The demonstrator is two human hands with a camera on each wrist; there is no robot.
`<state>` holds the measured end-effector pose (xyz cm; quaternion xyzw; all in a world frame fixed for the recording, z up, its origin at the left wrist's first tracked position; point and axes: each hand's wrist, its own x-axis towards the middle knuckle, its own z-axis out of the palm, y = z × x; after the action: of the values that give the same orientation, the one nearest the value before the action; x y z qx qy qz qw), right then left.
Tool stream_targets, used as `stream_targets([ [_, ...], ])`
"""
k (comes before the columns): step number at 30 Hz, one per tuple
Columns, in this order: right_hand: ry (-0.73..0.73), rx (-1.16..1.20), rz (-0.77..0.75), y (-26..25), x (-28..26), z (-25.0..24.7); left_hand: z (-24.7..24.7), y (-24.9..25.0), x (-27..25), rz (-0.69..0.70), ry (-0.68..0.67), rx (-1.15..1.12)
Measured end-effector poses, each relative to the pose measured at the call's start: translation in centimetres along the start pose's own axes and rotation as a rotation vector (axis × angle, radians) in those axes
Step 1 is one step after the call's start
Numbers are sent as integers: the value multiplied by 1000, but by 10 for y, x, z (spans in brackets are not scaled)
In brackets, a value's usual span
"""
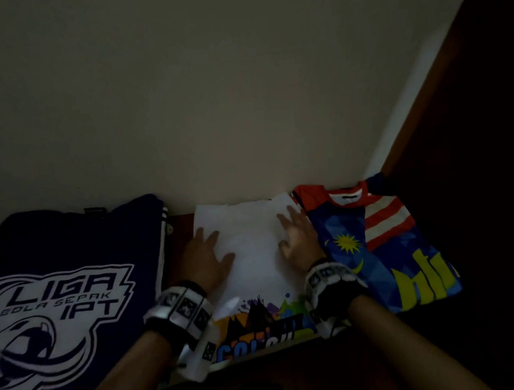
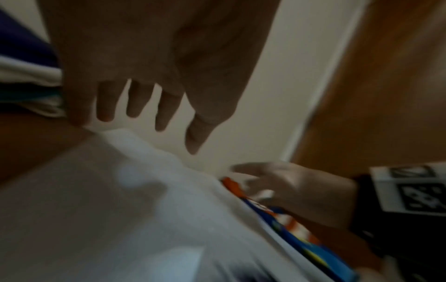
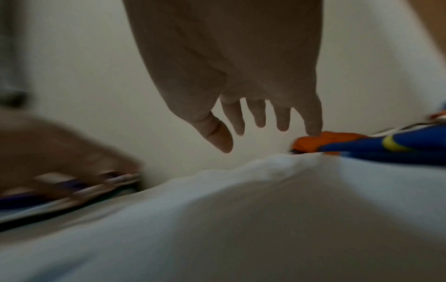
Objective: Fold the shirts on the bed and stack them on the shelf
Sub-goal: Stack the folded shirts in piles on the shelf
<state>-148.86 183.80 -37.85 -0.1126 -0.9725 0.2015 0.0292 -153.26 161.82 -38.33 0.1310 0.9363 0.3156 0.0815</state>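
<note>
light: dim, underexposed | wrist views: motion-blurred, soft focus | head view: dark right edge

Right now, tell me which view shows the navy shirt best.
Head view: the navy shirt lies flat, its whole LIGA logo readable. Left wrist shows only a blurred navy-and-white edge; right wrist only a smeared strip.

Both bare arms reach forward side by side, and each wrist wears a black band with white blocks. The left hand (image 1: 207, 257) lies flat, palm down, with its fingers (image 2: 135, 99) straight and spread apart. The right hand (image 1: 299, 237) is flat and palm down too, its fingers (image 3: 258, 114) spread wide and its thumb sticking out to the side.
</note>
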Motion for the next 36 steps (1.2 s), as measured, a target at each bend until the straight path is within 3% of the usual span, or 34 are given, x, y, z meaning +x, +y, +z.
stream_targets([
  [4, -169, -52, 4, -6, -57, 26, 31, 12, -54, -78, -180, 211],
  [7, -211, -126, 40, 7, -79, 39, 51, 0, -72, -97, -167, 331],
  [9, -165, -193, 53, 17, -87, 42, 55, -5, -76, -93, -152, 371],
  [11, -116, -211, 101, 25, -87, 39, 56, -1, -78, -104, -160, 379],
  [16, -221, -181, 161, 20, -85, 18, 45, 14, -76, -132, -226, 317],
  [18, -193, -184, 153, 8, -90, 10, 31, 15, -77, -152, -226, 222],
  [22, -19, 40, -4, -36, -103, 14, -18, 6, -86, -154, -63, -71],
  [25, 93, 343, -104, -93, -114, 31, -67, -18, -110, -145, 165, -105],
  [28, -5, 459, -124, -154, -129, 52, -113, -65, -134, -215, 402, -108],
  [32, -187, 477, -68, -200, -147, 81, -155, -143, -168, -465, 404, 12],
  [36, -158, 373, 45, -216, -155, 94, -171, -199, -199, -548, 313, 123],
])
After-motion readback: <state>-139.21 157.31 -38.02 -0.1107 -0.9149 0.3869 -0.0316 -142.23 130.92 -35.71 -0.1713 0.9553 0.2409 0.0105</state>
